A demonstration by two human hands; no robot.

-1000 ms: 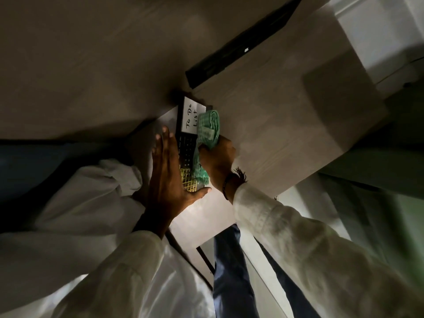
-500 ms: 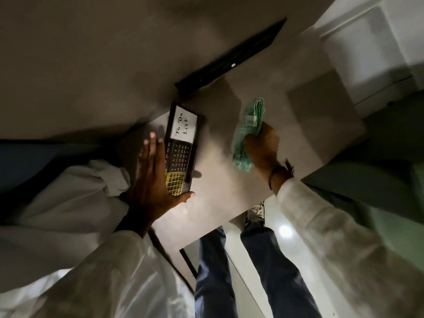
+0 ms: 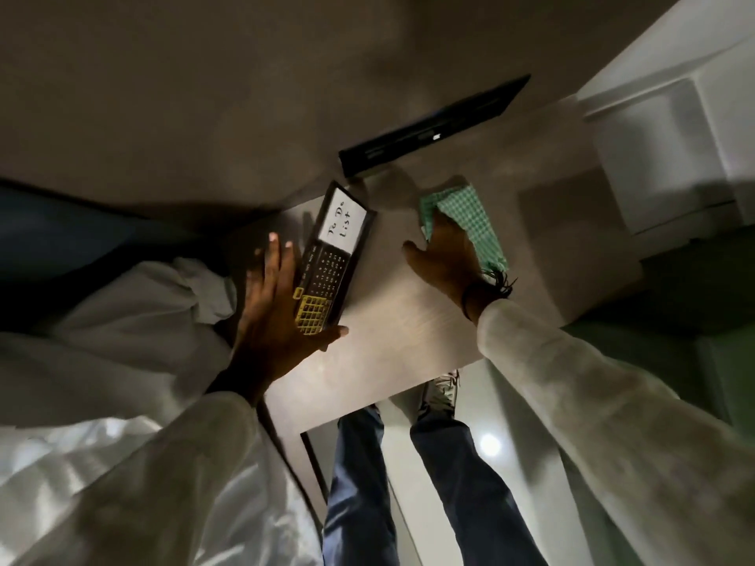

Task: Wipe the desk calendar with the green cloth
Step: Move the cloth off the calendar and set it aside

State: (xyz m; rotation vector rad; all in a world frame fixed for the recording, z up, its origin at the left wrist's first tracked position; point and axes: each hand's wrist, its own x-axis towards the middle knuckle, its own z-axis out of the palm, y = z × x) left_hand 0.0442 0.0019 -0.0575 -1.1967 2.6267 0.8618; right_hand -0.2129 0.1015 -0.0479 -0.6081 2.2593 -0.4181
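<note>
The desk calendar is a black frame with a white "To Do List" card, a date grid and a yellow panel; it lies on the pale wooden table. My left hand rests flat along its left edge, thumb under its near end. The green checked cloth lies spread on the table to the right of the calendar. My right hand presses flat on the cloth's near left part, fingers apart. Cloth and calendar are apart.
A long black bar-shaped object lies at the table's far edge against the wall. A white cabinet stands at the right. My legs and a shoe show below the table's near edge. Bare tabletop lies between my hands.
My right hand carried the cloth off the calendar to the right and laid it flat on the table, opening from a grip to a flat palm. My left hand stayed at the calendar.
</note>
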